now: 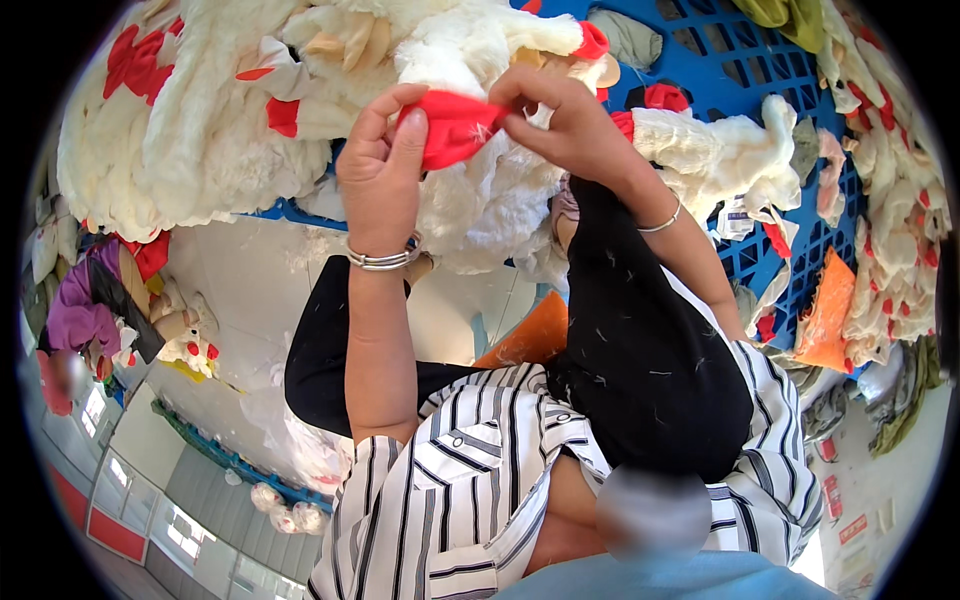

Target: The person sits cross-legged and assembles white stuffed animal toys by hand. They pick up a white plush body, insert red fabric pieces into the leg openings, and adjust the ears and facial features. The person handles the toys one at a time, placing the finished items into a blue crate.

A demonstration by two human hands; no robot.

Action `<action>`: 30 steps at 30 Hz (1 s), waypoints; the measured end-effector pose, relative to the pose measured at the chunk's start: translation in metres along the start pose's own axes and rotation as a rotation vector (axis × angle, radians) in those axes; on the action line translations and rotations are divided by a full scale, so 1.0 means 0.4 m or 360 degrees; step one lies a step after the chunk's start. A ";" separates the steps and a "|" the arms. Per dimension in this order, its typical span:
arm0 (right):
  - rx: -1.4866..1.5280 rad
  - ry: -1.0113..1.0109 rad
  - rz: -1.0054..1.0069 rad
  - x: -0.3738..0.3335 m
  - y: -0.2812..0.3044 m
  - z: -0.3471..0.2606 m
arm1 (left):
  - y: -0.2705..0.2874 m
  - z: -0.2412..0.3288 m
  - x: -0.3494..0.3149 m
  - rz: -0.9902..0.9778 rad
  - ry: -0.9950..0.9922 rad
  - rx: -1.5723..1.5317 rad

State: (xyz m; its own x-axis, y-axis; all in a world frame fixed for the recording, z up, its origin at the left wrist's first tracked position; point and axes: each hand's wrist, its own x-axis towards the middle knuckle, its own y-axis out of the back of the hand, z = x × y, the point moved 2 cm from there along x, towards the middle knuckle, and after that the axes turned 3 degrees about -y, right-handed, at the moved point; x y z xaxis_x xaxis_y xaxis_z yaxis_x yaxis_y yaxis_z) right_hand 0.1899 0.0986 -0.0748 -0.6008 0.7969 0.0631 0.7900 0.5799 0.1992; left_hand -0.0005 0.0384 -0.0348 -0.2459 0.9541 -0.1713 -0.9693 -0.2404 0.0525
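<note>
Red fabric piece (pixel 452 138) hung stretched between the two hands, in front of the far white fur. Farthest left, a large pile of white fur pieces (pixel 125 165) with red patches spread across the far side, and nearer on the left lay purple cloth (pixel 85 318). Right of these, the left hand (pixel 385 150) pinched the left edge of the red piece between thumb and fingers, silvery bangles (pixel 382 261) ringing that wrist. Beyond the red piece's right end, the right hand (pixel 560 122) gripped the tip between thumb and fingertips, a thin bracelet (pixel 664 219) on its wrist. Whether the red piece joined the white fur behind it, I could not tell. Farther right, a white furry piece (pixel 715 150) with a red end lay on a blue plastic grid (pixel 815 95), and nearer, to its right, stood out an orange sheet (pixel 828 310).

Several things seemed able to go wrong. Uneven pulling could stretch the cloth or strain a seam; a loosened pinch could drop it among other red-and-white pieces, where it would be easily lost. Loose fluff, already on the red cloth and the black trousers (pixel 650 350), could cling further, and the bangles might snag fur.
</note>
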 end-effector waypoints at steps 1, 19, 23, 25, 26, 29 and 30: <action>-0.0046 0.0055 0.0104 -0.001 0.017 -0.003 | 0.009 0.003 0.008 -0.0006 -0.0007 -0.0016; -0.0212 -0.0750 0.0398 0.007 0.245 0.473 | 0.046 0.063 0.037 0.0125 -0.0605 0.0484; -0.0435 -0.0639 0.0169 0.003 0.227 0.434 | 0.064 0.061 0.058 0.0150 -0.0734 0.0169; -0.0680 -0.0342 0.0256 -0.006 0.221 0.444 | 0.064 0.055 0.072 0.0134 -0.0724 -0.0012; -0.0796 -0.0190 0.0290 -0.008 0.215 0.440 | 0.056 0.058 0.072 0.0139 -0.0715 -0.0070; -0.0795 -0.0229 0.0230 -0.021 0.235 0.428 | 0.031 0.050 0.090 0.0105 -0.0667 -0.0151; -0.0656 -0.0217 0.0300 -0.016 0.233 0.398 | 0.027 0.052 0.092 0.0095 -0.0655 -0.0155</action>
State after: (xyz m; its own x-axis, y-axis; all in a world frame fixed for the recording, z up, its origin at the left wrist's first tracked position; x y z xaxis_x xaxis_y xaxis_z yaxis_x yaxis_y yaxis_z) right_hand 0.2867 0.1746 -0.2122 -0.4081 0.9129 0.0119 0.7529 0.3292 0.5699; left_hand -0.0198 0.0747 -0.0203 -0.2967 0.9250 0.2375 -0.9546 -0.2943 -0.0460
